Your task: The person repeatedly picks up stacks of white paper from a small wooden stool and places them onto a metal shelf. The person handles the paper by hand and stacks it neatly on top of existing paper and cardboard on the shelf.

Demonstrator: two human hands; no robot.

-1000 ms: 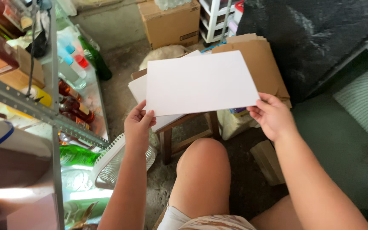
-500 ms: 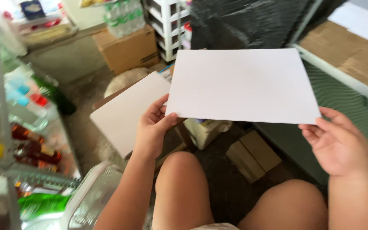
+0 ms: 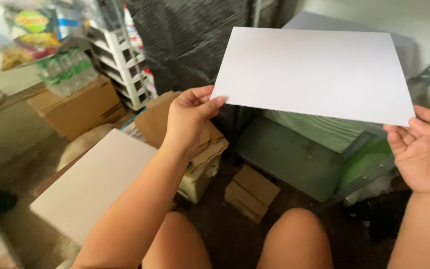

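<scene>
— What does the head camera show in the hands?

— A white sheet (image 3: 314, 72), plain and rectangular, is held up in the air in front of the person, above the two bare knees. The left hand (image 3: 187, 117) takes it at the lower left corner: the grip is pressed together, thumb on the near face and fingers behind, pinching the edge. The right hand (image 3: 424, 152) is at the lower right corner. Its fingers are curled and touch the sheet's edge there, but I cannot tell whether that grip truly pinches the sheet or only steadies it.

— And what lies around it?

— Below the left forearm lies a stack of pale boards (image 3: 93, 182), tilted and resting low near the floor. Just behind the left hand sits a crumpled brown cardboard box (image 3: 207, 144). Between the knees and the sheet, a small flat piece of cardboard (image 3: 252, 192) lies on the dark floor. A green metal shelf (image 3: 294, 159) runs under the sheet. Far left, a closed cardboard carton (image 3: 78, 107) carries a pack of water bottles (image 3: 65, 74), beside a white plastic rack (image 3: 120, 62).
</scene>
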